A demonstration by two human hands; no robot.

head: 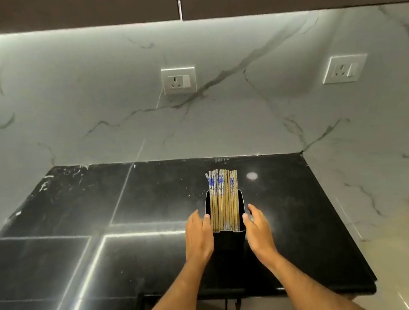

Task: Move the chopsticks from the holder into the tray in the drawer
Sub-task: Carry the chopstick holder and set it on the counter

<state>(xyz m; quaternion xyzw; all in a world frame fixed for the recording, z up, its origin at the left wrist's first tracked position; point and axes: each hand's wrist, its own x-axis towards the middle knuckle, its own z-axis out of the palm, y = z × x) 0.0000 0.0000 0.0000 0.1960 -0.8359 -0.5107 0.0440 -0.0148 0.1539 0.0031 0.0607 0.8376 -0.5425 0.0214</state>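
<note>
Black holder stands upright on the dark counter, between the two hands. Left hand lies against its left wall, right hand against its right wall; fingers straight, thumbs at the rim, neither hand curled round it. Chopsticks bundled inside, patterned tops rising beyond the fingertips. Two wall sockets well beyond both hands.

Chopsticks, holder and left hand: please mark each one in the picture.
chopsticks (pixel 225 199), head view, middle of the bundle.
holder (pixel 230 242), head view, near black wall.
left hand (pixel 197 236), head view, back of hand.
</note>
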